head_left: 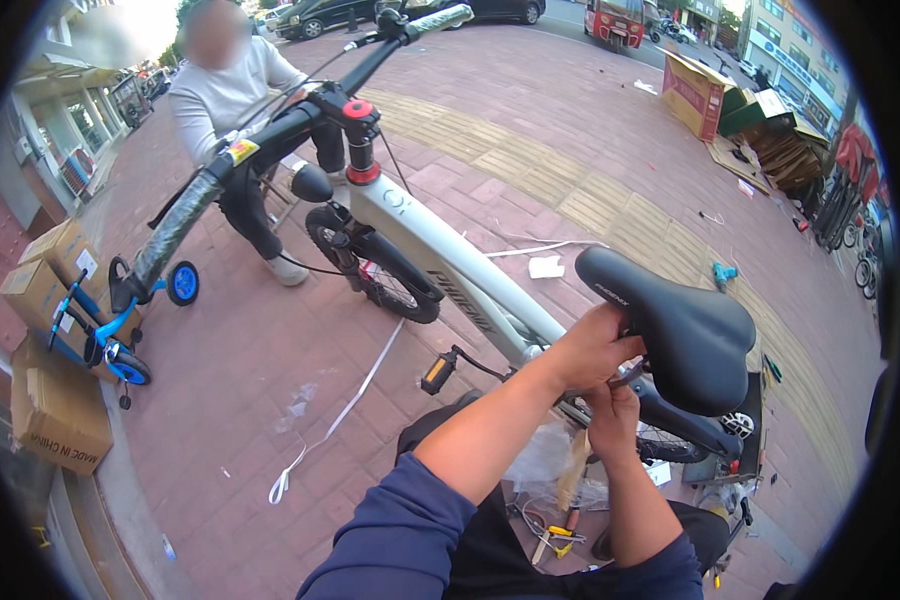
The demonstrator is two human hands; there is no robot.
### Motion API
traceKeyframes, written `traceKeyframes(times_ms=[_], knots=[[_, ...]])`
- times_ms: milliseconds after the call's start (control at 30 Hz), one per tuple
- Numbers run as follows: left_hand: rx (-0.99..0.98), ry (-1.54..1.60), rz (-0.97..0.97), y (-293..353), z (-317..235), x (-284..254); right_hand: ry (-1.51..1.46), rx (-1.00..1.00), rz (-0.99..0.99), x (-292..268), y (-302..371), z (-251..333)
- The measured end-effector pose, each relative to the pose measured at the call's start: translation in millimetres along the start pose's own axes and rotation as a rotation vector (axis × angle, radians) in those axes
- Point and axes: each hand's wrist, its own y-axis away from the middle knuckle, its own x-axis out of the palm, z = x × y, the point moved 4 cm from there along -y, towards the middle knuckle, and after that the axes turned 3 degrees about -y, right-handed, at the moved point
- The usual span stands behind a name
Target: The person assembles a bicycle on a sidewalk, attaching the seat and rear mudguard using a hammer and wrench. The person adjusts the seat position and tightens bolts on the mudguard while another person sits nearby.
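Note:
A black bicycle saddle (675, 325) sits on a silver-grey bicycle (460, 265) standing in front of me. Below the saddle's front part, my left hand (595, 350) is closed with its fingers curled around the saddle's underside. My right hand (612, 415) is just beneath it, fingers pinched together close to the seat post area. Whatever lies between those fingers is hidden. The handlebar (280, 130), partly wrapped in clear film, reaches toward the upper left. A pedal (438, 373) sticks out on the near side of the frame.
A person (235, 90) in a light top sits beyond the handlebar. Cardboard boxes (62, 415) and a small blue bike (120, 330) stand at left. Yellow-handled pliers (565, 535) and plastic wrap lie below my hands. A teal power tool (724, 273) and a white strap (340, 420) are on the paving.

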Motion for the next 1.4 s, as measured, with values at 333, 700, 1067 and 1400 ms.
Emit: traceKeyframes(times_ms=[333, 700, 1067, 1400], knots=[[0.097, 0.07, -0.004, -3.2, -0.4, 7.6, 0.655, 0.149, 0.065, -92.2, 27.0, 77.9], [0.126, 0.004, -0.102, -13.5, 8.2, 0.5, 1.257, -0.006, 0.014, -74.4, 5.2, 158.5], [0.045, 0.058, -0.145, -35.5, 23.2, -4.5, 0.95, -0.164, -0.013, -93.4, -17.7, 113.8], [0.064, 0.014, -0.137, -43.9, 23.5, 9.5, -0.433, -0.031, -0.504, 12.1, -25.5, -30.4]])
